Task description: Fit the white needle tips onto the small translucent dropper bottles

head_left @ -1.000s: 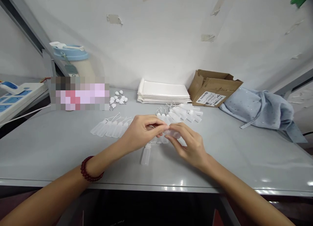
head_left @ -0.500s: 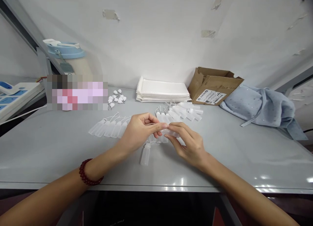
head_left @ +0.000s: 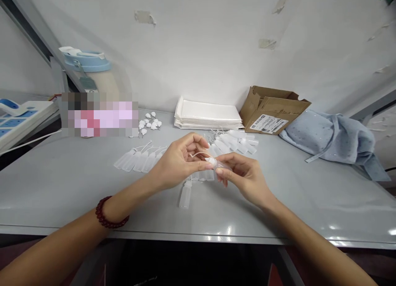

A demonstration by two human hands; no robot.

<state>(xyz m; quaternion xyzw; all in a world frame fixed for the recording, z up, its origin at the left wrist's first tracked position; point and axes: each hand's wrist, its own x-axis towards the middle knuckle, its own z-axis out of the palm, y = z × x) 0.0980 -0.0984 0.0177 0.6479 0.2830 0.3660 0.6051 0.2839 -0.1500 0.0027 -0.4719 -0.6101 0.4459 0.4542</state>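
Between my hands is a small translucent plastic bottle [head_left: 223, 166], lying nearly sideways. My left hand [head_left: 175, 159] pinches its white cap [head_left: 212, 160] between thumb and fingers, and a thin white tether curves off the cap. The bottle's body is gripped by my right hand [head_left: 247, 175]. Just below my left hand, a single capped bottle [head_left: 185, 195] rests on the grey table. Similar bottles with tethers lie in a row [head_left: 139, 160] to the left, and another group [head_left: 232, 141] is behind my right hand. More bottles under my hands are partly hidden.
Loose white caps [head_left: 150, 124] are heaped at the back left. A stack of white trays [head_left: 208, 114] and a cardboard box [head_left: 274, 110] stand by the wall. Blue cloth [head_left: 337, 139] lies at right. A blue-lidded cup [head_left: 93, 65] and power strip [head_left: 26, 114] are at left.
My left fingers have opened out a little and my right fingers have shifted lower around the bottle, so its cap and tether show more. The camera view has moved slightly.
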